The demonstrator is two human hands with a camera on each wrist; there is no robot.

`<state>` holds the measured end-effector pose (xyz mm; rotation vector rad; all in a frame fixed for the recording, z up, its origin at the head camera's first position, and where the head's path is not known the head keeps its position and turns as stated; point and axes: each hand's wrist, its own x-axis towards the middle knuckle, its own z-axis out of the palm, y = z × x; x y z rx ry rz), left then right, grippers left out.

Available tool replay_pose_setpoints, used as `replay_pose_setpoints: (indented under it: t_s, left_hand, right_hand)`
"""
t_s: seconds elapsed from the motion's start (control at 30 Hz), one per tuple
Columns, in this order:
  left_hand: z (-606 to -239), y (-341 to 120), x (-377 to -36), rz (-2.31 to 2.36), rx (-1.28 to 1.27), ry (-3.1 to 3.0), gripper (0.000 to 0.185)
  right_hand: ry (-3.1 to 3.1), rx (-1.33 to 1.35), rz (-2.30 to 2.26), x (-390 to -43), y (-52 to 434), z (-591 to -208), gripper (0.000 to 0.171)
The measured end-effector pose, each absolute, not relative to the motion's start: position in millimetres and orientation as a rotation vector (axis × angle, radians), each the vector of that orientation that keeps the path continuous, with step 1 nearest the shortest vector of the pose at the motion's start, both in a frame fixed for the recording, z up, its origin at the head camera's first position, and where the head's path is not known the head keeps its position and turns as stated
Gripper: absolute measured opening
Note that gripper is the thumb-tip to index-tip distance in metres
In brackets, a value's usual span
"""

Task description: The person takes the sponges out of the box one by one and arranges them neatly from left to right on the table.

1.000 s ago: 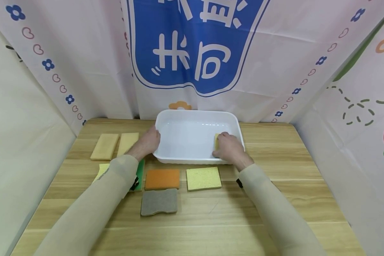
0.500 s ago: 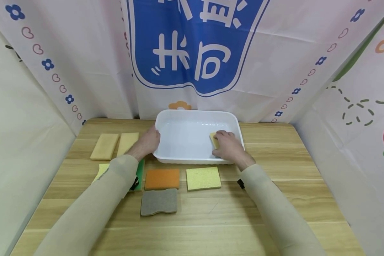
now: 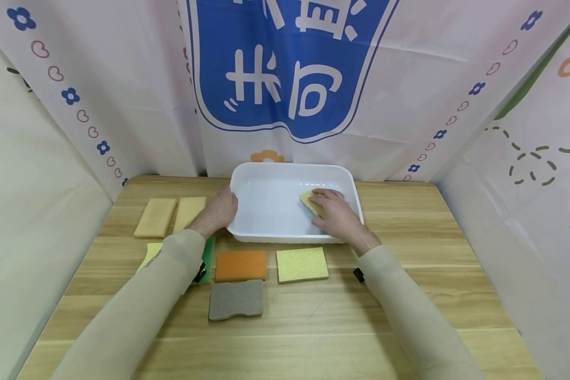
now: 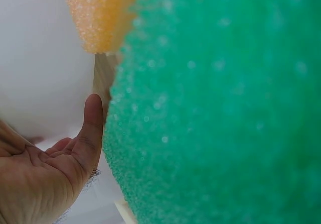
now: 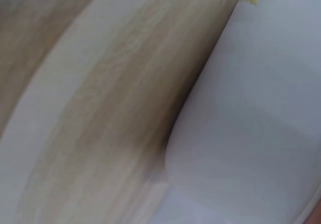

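Observation:
In the head view a white plastic basin (image 3: 275,211) stands at the back of the table. My right hand (image 3: 338,214) reaches over its front right part and grips a yellow sponge (image 3: 310,201) between thumb and fingers, holding it at a slant inside the basin; the hand covers much of the sponge. At the basin's left wall, my left hand (image 3: 220,210) holds the rim. In the left wrist view the left thumb (image 4: 93,118) points up beside the white wall, close to a green sponge (image 4: 200,108). The right wrist view shows mainly the basin's outer wall (image 5: 241,103).
In front of the basin lie an orange sponge (image 3: 241,265), a light yellow sponge (image 3: 303,265) and a grey sponge (image 3: 236,300). Two pale sponges (image 3: 155,217) lie at the left. A yellow piece (image 3: 151,254) shows partly beside my left sleeve. A printed curtain hangs behind the table.
The yellow sponge in my right hand has turned to a slant and shifted left and slightly away, with the fingers following. My left hand stays on the basin's rim; the basin has not moved.

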<state>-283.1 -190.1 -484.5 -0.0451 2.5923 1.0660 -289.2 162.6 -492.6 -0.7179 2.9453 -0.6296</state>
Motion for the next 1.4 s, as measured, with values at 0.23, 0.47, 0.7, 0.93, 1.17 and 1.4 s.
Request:
replay_pose_setpoints:
  t_s: [0.23,0.47,0.7,0.93,1.17,1.4]
  left_hand:
    - [-482,-190,-281,1.061,-0.039,2.597,0.068]
    - [-481,-189,-282,1.058,-0.047,2.593,0.068]
    - [-482,-189,-282,1.07,-0.04,2.588,0.067]
    - [-482,-188,-284,1.049,-0.066,2.574,0.067]
    - [-483,-189,-284,1.052,-0.052,2.582,0.067]
    - [-482,-189,-282,1.085,-0.045,2.571,0.068]
  right_hand:
    - [2.918,-0.917,-0.737,-279,160,-485,0.063]
    - [2.886,-1.049,-0.778,-253,153,-464,0.062]
    - [2.842,-1.259,-0.703,-223,148,-447,0.06]
    - [2.647,-1.42,-0.575,-193,152,-432,0.063]
    - [2.462,-1.523,-0.496,-171,158,-424,0.06]
    - [2.305,-1.549,-0.457,-160,163,-427,0.06]
